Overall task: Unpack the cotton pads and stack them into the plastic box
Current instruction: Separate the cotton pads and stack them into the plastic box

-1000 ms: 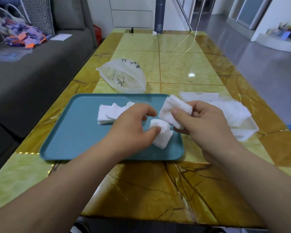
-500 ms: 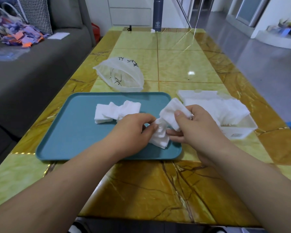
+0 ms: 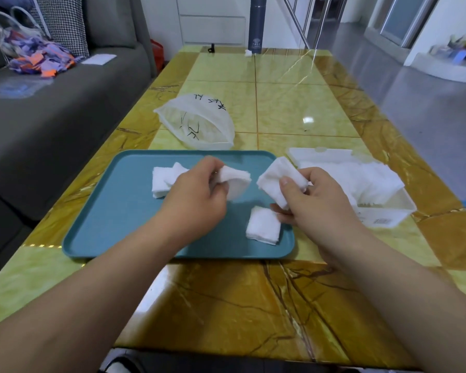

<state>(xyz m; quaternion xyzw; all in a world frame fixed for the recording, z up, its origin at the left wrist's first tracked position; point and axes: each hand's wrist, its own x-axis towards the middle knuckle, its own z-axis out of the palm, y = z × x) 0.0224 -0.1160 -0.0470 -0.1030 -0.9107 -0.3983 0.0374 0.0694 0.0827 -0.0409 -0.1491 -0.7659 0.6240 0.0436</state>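
while both hands hang above the teal tray (image 3: pixel 119 211), each grips cotton pads: left hand (image 3: pixel 197 200), fingers curled round a small white wad (image 3: pixel 234 181) over the tray's middle; right hand (image 3: pixel 315 203), thumb and fingers pinching a folded bundle (image 3: pixel 276 180) over the tray's right side. flat stack of pads (image 3: pixel 262 228) lies on the tray near its front right corner, just beside the right hand's fingers; loose heap (image 3: pixel 160 183) lies on the tray's far left part. plastic box (image 3: pixel 382 218), white, heaped with pads, stands just right of the tray. crumpled clear bag (image 3: pixel 199 125) lies beyond the tray's far edge. dark bottle (image 3: pixel 255 25) stands well beyond the tray
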